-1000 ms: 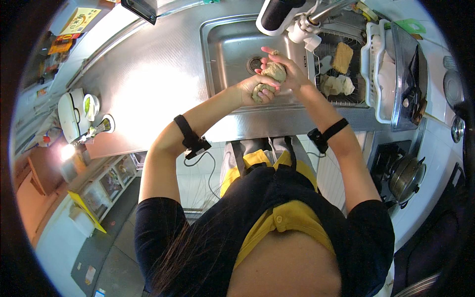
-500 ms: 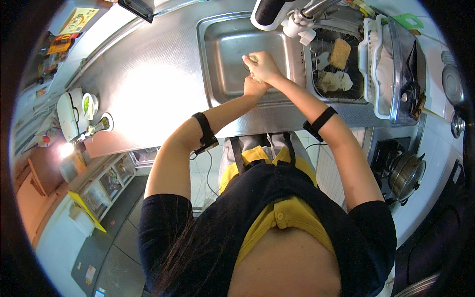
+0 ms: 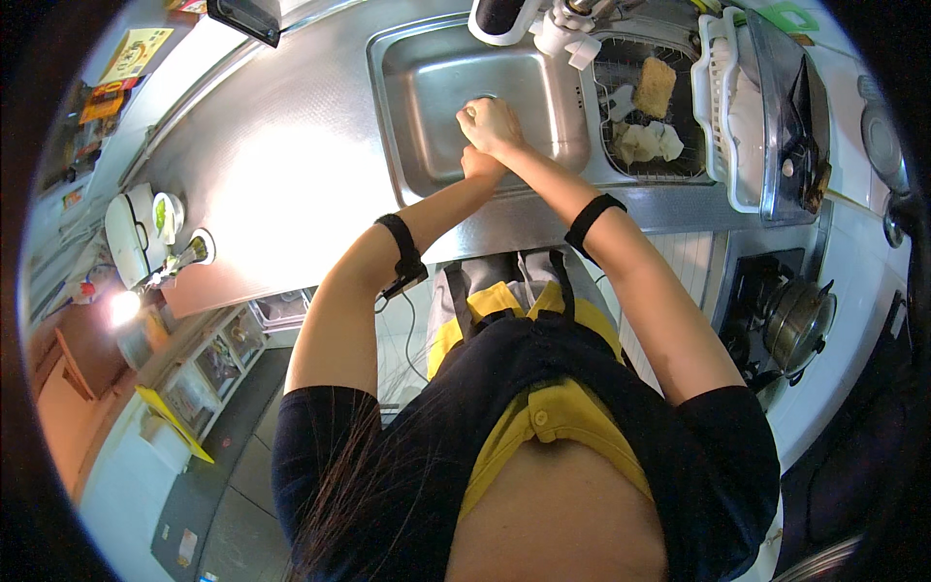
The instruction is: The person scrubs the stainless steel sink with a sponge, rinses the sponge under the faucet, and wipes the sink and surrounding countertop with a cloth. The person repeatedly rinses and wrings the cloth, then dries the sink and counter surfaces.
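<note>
Both of my hands are over the stainless steel sink, close together with one in front of the other. My right hand is the farther one, its fingers curled into a fist. A small pale greenish bit shows at that fist, too little to name. Just nearer to me, my left hand is also closed, its wrist under the right forearm and its fingers mostly hidden. Whatever lies between the two hands is largely covered by them.
A white tap reaches over the sink's far right. Beside it, a wire basket holds a tan sponge and a crumpled pale cloth. Further right stand a white dish rack and a pot on the stove.
My hands stay closed together over the sink, and the right fist has turned slightly. Less of the pale greenish material shows between them. The whole view has shifted a little.
</note>
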Motion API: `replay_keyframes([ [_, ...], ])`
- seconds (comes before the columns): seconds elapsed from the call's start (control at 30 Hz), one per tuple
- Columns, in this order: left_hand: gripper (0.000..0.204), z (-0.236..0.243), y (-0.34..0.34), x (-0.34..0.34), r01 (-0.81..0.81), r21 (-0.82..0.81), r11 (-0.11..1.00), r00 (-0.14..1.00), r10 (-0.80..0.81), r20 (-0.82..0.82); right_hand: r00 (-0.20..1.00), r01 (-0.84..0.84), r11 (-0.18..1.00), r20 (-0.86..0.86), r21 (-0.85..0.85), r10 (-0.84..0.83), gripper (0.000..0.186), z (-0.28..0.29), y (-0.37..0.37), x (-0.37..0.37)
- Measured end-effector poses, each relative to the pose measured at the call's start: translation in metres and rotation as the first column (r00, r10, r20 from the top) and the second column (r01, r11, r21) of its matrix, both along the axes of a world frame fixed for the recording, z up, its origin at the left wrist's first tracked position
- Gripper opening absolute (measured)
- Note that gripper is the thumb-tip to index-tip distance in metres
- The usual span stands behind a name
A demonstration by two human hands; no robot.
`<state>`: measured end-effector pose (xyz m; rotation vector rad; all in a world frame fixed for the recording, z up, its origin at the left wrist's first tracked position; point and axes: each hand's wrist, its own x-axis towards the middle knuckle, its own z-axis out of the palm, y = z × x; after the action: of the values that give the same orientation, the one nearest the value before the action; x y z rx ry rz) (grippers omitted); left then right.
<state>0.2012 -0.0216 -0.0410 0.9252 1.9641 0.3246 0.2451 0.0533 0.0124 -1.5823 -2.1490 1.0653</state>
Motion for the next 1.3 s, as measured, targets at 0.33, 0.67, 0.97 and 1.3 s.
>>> replay_keyframes([
  [0.33, 0.049, 0.022, 0.009, -0.010, -0.033, -0.266, 0.964, 0.875, 0.156, 0.459, 0.960, 0.225, 0.974, -0.169, 0.003, -0.221, 0.040, 0.015, -0.003, 0.026],
  [0.67, 0.061, 0.142, -0.022, -0.050, 0.247, -0.031, 0.968, 0.769, -0.177, 0.615, 0.784, -0.232, 0.708, -0.559, -0.668, -0.271, 0.062, 0.069, -0.035, 0.116],
  [0.97, 0.027, 0.189, -0.050, -0.048, -0.102, 0.135, 0.986, 0.638, -0.040, 0.769, 0.378, -0.536, 0.526, -0.745, -0.660, -0.549, 0.067, 0.128, -0.050, 0.153],
  [1.3, 0.027, 0.218, -0.051, -0.063, -0.233, 0.153, 0.960, 0.466, -0.028, 0.884, 0.572, -0.285, 0.767, -0.744, -0.576, -0.346, 0.052, 0.155, -0.065, 0.133],
])
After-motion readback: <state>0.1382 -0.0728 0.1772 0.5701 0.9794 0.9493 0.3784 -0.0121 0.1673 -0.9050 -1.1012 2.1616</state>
